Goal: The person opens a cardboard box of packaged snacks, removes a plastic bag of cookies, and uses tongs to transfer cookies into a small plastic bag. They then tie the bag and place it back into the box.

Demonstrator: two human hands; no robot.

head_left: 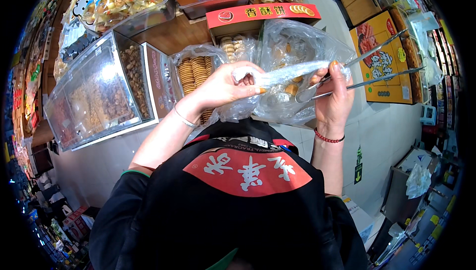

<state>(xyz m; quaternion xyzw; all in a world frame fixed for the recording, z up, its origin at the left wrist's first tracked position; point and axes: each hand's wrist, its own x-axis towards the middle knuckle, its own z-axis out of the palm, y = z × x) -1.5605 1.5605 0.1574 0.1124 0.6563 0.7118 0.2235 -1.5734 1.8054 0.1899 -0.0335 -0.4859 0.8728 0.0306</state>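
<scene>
A thin clear plastic bag (290,73) is stretched between my two hands, above the open boxes. My left hand (225,84) pinches its left end between thumb and fingers. My right hand (334,91) grips the other end and also holds metal tongs (378,81), whose two long arms point out to the right. Beneath the bag lies a plastic-lined box (327,47) with some pale pastries in it. Rows of round brown biscuits (186,77) stand in a lined box by my left hand. Paler round cookies (230,48) sit just beyond it.
A red-edged box panel (267,14) rises behind the cookies. Clear-lidded bins (91,89) of nuts stand at left, with wrapped snacks (121,0) farther back. At right are a yellow carton (396,79) and a small light-blue stool (428,115) on the tiled floor (382,131).
</scene>
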